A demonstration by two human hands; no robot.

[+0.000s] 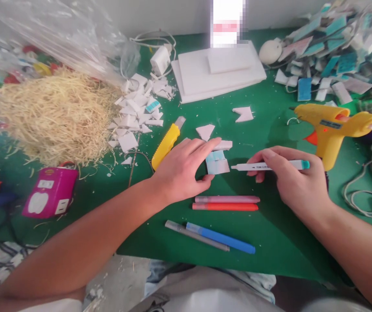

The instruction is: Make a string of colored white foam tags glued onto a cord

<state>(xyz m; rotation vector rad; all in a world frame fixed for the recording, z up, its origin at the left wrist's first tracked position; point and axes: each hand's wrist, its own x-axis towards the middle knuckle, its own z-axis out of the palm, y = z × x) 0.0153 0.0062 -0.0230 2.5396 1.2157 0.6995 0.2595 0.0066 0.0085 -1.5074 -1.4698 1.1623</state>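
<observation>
My left hand rests on the table with thumb and fingers around a small white foam piece, steadying it. Light blue colour covers part of that piece's top. My right hand grips a white marker with a teal end, its tip just right of the foam piece and seemingly apart from it. Beyond the left fingertips lie a foam strip and a wedge-shaped scrap. A yellow utility knife lies beside my left hand, its blade end pointing away.
Pink, red, blue and grey markers lie in front. A yellow glue gun stands right, near tangled cord. Straw, foam scraps and a magenta box are left; white foam sheets lie behind.
</observation>
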